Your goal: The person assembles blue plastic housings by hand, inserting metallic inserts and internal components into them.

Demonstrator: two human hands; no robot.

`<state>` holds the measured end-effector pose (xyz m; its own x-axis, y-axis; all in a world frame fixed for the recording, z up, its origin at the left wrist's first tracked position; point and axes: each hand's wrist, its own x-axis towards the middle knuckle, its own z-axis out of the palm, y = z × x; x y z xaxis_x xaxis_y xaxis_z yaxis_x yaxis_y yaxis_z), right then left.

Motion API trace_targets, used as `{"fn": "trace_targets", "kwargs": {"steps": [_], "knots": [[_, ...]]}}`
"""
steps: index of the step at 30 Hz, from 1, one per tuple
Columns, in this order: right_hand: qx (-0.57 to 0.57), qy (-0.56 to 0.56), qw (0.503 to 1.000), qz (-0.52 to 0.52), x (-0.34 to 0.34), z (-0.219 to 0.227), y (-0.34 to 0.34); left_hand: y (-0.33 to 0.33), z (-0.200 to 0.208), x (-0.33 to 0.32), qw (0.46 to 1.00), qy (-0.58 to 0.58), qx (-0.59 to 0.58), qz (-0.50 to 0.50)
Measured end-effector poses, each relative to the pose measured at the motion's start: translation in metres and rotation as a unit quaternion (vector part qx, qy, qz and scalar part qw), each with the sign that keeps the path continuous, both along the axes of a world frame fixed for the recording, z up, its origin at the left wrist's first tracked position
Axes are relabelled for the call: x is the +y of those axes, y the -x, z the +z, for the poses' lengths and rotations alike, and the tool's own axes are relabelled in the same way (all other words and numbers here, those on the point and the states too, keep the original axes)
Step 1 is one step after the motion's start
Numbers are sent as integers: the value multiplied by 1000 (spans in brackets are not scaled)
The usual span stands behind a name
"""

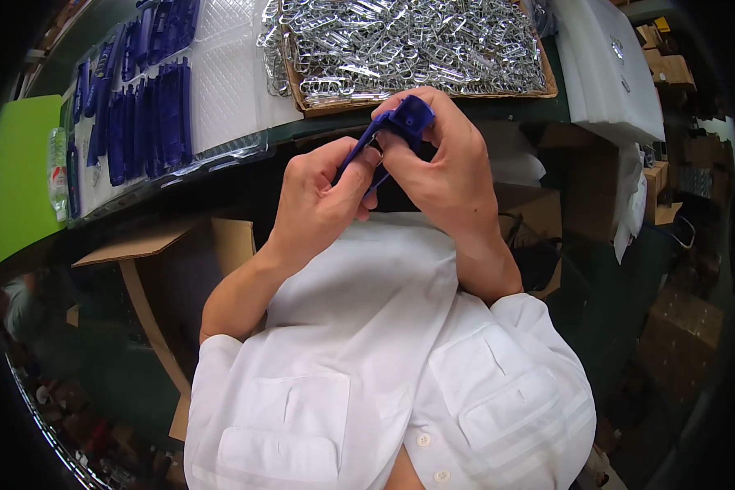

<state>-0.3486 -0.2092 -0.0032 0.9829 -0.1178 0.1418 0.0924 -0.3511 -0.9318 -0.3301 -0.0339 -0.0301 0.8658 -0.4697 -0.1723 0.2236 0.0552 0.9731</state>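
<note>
Both of my hands are closed on one long, dark blue plastic housing [412, 114], held tilted in front of my chest, near the table edge. My left hand [322, 192] pinches its lower left end, with the thumb pressed toward the middle. My right hand [447, 163] wraps round the upper end, its thumb pushed into the hollow part. A small shiny metal bit shows between my thumbs, too small to name. Just beyond my hands lies a shallow cardboard box [304, 104] heaped with silver metal clips [416, 49].
At the far left, clear plastic trays [230, 57] hold rows of blue plastic parts [147, 122]. A plastic bottle [57, 171] lies beside a green sheet [16, 180]. White foam sheets [608, 73] stack at the far right. An open carton [151, 241] stands below the table on the left.
</note>
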Motion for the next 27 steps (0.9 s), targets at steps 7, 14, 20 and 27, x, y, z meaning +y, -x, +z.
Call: {"fn": "trace_targets", "kwargs": {"steps": [7, 14, 20, 27], "knots": [[52, -208, 976, 48, -15, -2, 1, -2, 12, 25, 980, 99, 117, -126], [36, -331, 923, 193, -42, 4, 16, 8, 35, 35, 925, -121, -360, -13], [39, -391, 899, 192, -36, 2, 14, 14, 36, 33, 877, -177, -440, 71], [50, -406, 893, 187, -35, -1, 11, 14, 39, 36, 871, -186, -447, 77]]}}
